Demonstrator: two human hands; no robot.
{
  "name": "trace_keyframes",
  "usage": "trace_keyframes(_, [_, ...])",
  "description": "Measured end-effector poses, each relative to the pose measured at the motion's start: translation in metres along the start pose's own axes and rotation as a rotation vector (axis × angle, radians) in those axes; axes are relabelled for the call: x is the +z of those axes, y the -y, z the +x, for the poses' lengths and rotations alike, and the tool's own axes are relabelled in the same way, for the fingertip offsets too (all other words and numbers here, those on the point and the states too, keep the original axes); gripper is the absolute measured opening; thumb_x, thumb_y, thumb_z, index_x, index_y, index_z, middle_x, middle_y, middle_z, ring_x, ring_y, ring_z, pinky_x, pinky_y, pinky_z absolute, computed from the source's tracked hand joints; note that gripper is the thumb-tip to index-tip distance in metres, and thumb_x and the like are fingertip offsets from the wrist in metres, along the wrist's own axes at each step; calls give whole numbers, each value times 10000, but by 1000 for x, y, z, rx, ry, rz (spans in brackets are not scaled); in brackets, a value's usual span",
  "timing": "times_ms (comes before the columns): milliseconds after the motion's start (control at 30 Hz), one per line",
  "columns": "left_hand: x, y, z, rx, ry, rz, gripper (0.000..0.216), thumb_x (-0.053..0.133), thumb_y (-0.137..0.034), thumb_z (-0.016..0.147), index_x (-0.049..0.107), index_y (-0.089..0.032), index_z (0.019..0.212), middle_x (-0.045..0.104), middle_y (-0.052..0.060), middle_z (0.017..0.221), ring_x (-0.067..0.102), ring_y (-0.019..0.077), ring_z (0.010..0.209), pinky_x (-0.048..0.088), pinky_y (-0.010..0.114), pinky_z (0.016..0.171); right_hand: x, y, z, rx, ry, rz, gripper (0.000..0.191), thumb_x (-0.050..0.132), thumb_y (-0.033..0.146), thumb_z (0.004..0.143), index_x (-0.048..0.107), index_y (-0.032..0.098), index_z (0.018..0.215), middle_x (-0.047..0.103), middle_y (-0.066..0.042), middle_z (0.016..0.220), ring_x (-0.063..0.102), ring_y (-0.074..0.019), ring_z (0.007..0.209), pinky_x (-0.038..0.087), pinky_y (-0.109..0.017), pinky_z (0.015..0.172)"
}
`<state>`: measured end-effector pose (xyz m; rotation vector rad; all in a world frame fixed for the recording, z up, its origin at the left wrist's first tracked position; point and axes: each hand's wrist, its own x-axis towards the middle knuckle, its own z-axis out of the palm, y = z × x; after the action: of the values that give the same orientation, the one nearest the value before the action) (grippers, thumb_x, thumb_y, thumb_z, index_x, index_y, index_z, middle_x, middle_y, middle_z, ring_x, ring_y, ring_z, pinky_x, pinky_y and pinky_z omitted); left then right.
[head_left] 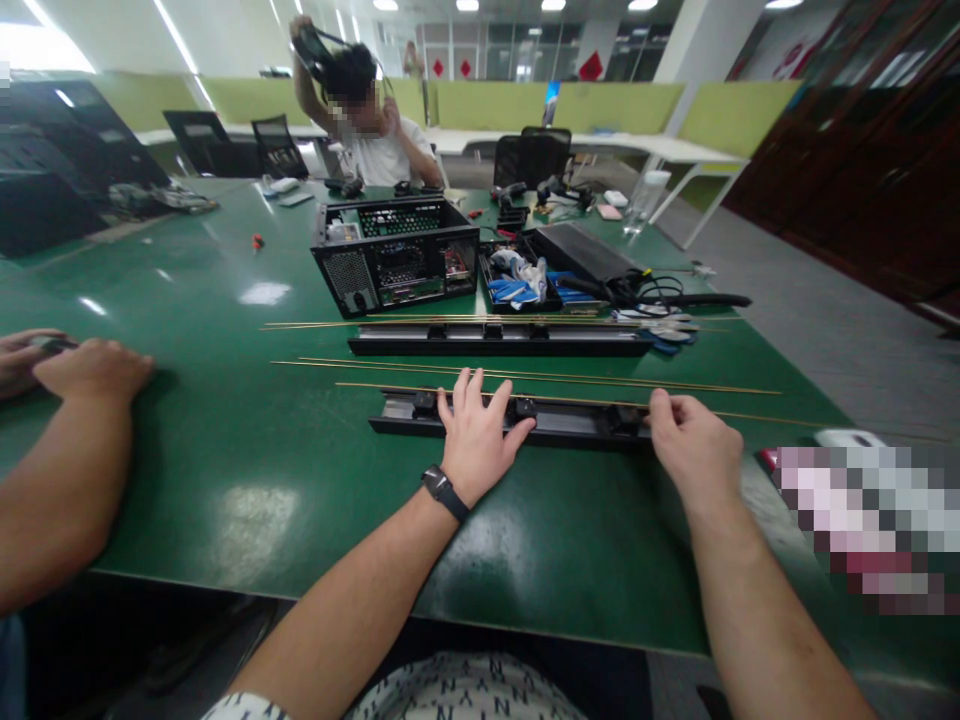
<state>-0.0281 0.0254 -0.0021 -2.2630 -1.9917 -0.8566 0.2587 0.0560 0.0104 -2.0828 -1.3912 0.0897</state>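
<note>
Left hand (480, 430) spread open on stiff-looking rail (566, 418), 5 o'clock of centre; right hand (694, 440) curled, seems to pinch thin rod (585, 402), rail's 3 o'clock end. Rod likely light, bendy; grip near rail.

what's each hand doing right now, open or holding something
Left hand: open, spread across the nearer black rail.
Right hand: closed, pinching a thin brass-coloured rod near the rail's right end.

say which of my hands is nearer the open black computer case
Left: your left hand is on the near side of the computer case, roughly in line with its right end. Your right hand is farther off to the right.
</note>
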Motion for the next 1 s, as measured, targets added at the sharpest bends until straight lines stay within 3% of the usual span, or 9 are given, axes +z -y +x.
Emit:
trace_keyframes(567, [-4,0,1,14,28,17,543,663,-570,1017,652,-357,1516,467,220,1676,330,420,1633,287,776,1258,3,-1,-2,-29,-6,27,493,519,651,955,796,243,945,782,-90,850,733,-291,887,481,-375,795])
trace_keyframes(1000, [-6,-1,1,21,39,-5,465,670,-520,1025,693,-361,1461,463,214,1674,340,436,1618,293,789,1247,3,-1,-1,-25,3,34,473,539,651,950,788,250,927,779,-85,843,727,-285,869,483,-373,792])
